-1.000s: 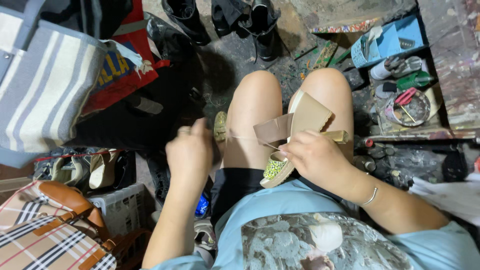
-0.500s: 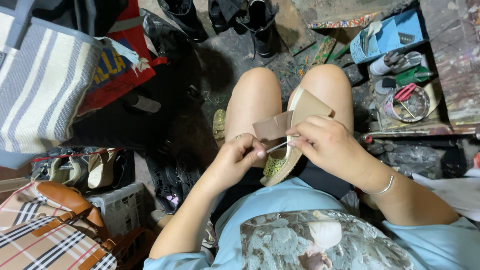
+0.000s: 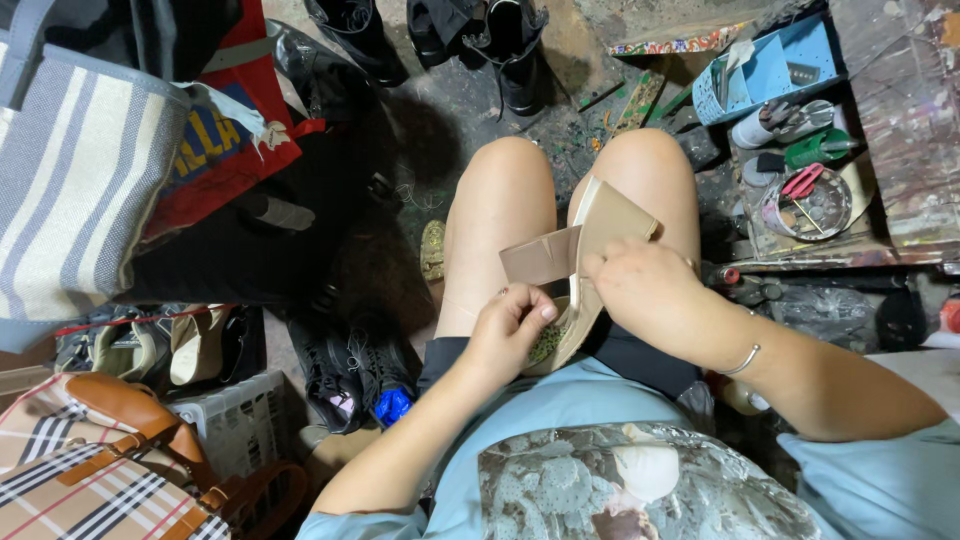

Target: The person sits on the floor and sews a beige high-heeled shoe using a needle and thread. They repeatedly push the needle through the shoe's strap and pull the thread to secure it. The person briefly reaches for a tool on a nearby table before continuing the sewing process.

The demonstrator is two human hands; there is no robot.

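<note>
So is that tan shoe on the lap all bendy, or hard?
Probably both. The tan shoe has a wide strap that sticks out flat, so it likely flexes, while the sole looks stiff. It seems light: the left hand and right hand hold it easily.

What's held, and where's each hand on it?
A beige sandal: right hand grips its upper sole edge by the strap; left hand holds its lower end.
</note>
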